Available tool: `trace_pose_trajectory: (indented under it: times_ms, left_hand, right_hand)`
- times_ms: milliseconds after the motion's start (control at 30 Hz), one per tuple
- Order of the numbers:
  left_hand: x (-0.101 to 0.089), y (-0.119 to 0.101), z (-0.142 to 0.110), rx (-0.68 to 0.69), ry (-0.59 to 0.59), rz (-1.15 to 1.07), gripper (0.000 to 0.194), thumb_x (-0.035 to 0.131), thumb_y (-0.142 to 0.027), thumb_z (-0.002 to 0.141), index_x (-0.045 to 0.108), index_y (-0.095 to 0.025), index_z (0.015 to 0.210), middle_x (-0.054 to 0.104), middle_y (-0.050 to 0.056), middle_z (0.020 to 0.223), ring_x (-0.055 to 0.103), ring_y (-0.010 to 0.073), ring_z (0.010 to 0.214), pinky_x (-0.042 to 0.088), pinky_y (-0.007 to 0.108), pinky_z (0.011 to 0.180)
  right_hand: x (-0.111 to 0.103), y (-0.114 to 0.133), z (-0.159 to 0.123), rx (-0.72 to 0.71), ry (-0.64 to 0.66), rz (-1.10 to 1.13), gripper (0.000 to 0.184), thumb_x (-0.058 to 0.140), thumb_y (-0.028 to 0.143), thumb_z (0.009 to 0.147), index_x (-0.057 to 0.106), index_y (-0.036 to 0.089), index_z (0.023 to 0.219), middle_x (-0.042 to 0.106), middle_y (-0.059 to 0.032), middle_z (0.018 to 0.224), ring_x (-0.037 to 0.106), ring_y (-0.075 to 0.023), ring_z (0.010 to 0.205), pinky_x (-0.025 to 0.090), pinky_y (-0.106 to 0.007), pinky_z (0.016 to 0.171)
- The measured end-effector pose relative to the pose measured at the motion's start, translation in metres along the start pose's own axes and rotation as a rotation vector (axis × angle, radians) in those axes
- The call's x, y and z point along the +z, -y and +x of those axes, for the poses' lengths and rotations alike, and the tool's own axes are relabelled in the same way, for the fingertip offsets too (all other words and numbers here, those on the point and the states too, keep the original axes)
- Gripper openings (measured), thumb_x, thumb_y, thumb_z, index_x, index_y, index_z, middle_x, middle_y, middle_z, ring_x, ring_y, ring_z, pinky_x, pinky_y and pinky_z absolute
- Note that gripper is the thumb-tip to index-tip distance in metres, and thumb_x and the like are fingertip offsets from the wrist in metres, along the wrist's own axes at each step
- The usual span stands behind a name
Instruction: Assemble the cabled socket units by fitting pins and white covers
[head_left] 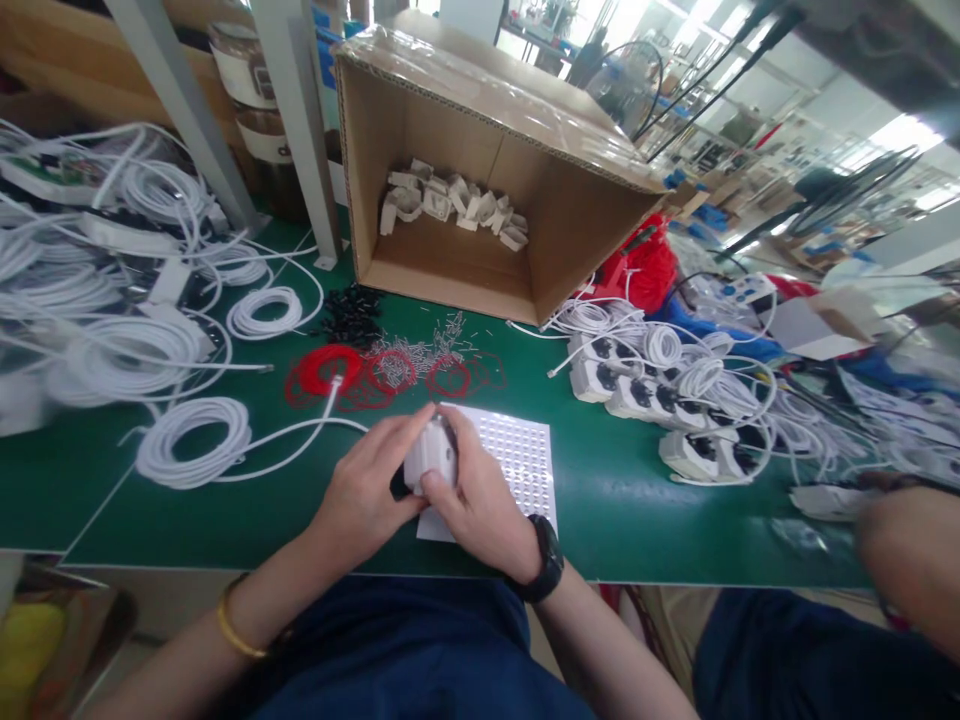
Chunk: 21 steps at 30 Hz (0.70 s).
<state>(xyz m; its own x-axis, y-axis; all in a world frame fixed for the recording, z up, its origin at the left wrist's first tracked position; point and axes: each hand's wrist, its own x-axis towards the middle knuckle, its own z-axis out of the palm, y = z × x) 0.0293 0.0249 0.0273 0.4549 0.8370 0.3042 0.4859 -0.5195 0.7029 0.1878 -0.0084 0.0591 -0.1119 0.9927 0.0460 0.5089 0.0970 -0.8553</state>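
Between my two hands is a small white plastic housing (433, 458), held just above the green table. My left hand (373, 478) wraps its left side, and my right hand (480, 490) grips it from the right with the thumb on its near face. A white cable (315, 424) runs from a coil (193, 443) towards my left hand; whether it joins the housing is hidden. Under my right hand lies a white sheet with rows of small silvery stickers (525, 460). Red rings (330, 370), loose screws (420, 358) and small black parts (351, 315) lie beyond my hands.
A cardboard box (450, 270) on its side holds several white plastic pieces (450, 200). Coiled white cables (135, 350) crowd the left. White units with black parts (637, 395) and cables stand at right. Another person's arm (911, 550) reaches in at the right edge.
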Motion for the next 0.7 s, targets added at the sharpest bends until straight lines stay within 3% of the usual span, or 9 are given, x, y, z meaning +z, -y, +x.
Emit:
trace_pose_trajectory:
  times_ms: [67,100,133,200,300,367,467,533,700]
  left_hand:
    - [-0.002,0.006,-0.004,-0.105,0.031,-0.173,0.059,0.065,-0.024,0.075,0.039,-0.025,0.129,0.052,0.009,0.126,0.053,0.0244,0.115,0.045,0.041,0.098]
    - [-0.003,0.009,-0.006,-0.161,0.026,-0.282,0.059,0.066,-0.026,0.075,0.039,-0.024,0.127,0.051,0.01,0.127,0.053,0.024,0.116,0.045,0.041,0.098]
    - [-0.004,0.011,-0.008,-0.207,0.014,-0.392,0.06,0.067,-0.028,0.075,0.038,-0.024,0.127,0.049,0.011,0.129,0.052,0.0237,0.118,0.044,0.04,0.099]
    - [-0.006,0.017,-0.008,-0.24,0.034,-0.592,0.071,0.071,-0.035,0.072,0.032,-0.024,0.13,0.044,0.013,0.134,0.048,0.0245,0.123,0.042,0.039,0.101]
    - [-0.017,0.023,0.001,-0.23,0.176,-0.751,0.088,0.064,-0.059,0.071,0.022,-0.023,0.14,0.044,0.014,0.135,0.047,0.0273,0.123,0.042,0.039,0.1]
    - [-0.026,0.024,0.012,-0.246,0.221,-0.701,0.075,0.046,-0.064,0.079,0.033,-0.019,0.138,0.052,0.013,0.127,0.053,0.0266,0.116,0.044,0.038,0.096]
    - [-0.033,0.022,0.028,-0.283,0.223,-0.488,0.045,0.042,-0.052,0.087,0.063,-0.016,0.107,0.064,0.009,0.105,0.059,0.0228,0.099,0.047,0.033,0.085]
    - [-0.031,0.019,0.034,-0.323,0.23,-0.441,0.035,0.048,-0.046,0.086,0.065,-0.016,0.093,0.067,0.006,0.091,0.06,0.0193,0.084,0.047,0.028,0.072]
    - [-0.02,0.016,0.034,-0.415,0.212,-0.564,0.033,0.052,-0.044,0.084,0.063,-0.014,0.094,0.062,0.0,0.075,0.053,0.0119,0.063,0.04,0.021,0.056]
  right_hand:
    - [0.001,-0.003,-0.001,0.056,0.036,0.268,0.063,0.058,0.041,0.082,0.035,0.017,0.135,0.052,-0.0129,0.124,0.055,-0.0228,0.103,0.047,-0.037,0.086]
    - [0.003,-0.005,-0.001,0.136,0.071,0.432,0.058,0.06,0.043,0.081,0.042,0.017,0.129,0.058,-0.0099,0.109,0.059,-0.018,0.084,0.05,-0.03,0.071]
    - [0.006,-0.007,-0.002,0.233,0.104,0.597,0.051,0.062,0.045,0.079,0.049,0.017,0.119,0.061,-0.0052,0.091,0.056,-0.0118,0.062,0.047,-0.023,0.053]
    - [0.015,-0.009,-0.004,0.395,0.132,0.87,0.041,0.068,0.045,0.074,0.056,0.016,0.1,0.051,0.0046,0.065,0.031,-0.0028,0.037,0.026,-0.016,0.033]
    - [0.031,-0.009,-0.005,0.468,0.035,1.058,0.038,0.076,0.04,0.067,0.057,0.015,0.088,0.042,0.0092,0.056,0.017,0.0002,0.035,0.012,-0.015,0.029]
    - [0.039,-0.007,-0.006,0.465,-0.012,1.082,0.036,0.077,0.038,0.067,0.059,0.014,0.087,0.04,0.0093,0.055,0.017,0.0002,0.035,0.012,-0.014,0.028]
    - [0.046,-0.007,-0.007,0.458,-0.052,1.075,0.032,0.076,0.037,0.068,0.06,0.015,0.086,0.039,0.0093,0.055,0.019,0.0,0.035,0.015,-0.013,0.028]
    - [0.048,-0.008,-0.008,0.461,-0.08,1.065,0.031,0.075,0.037,0.069,0.06,0.015,0.085,0.038,0.0096,0.054,0.02,-0.0001,0.035,0.017,-0.012,0.028]
    - [0.047,-0.01,-0.01,0.464,-0.116,1.024,0.036,0.076,0.038,0.066,0.06,0.014,0.087,0.039,0.0095,0.054,0.021,-0.0004,0.036,0.021,-0.012,0.027]
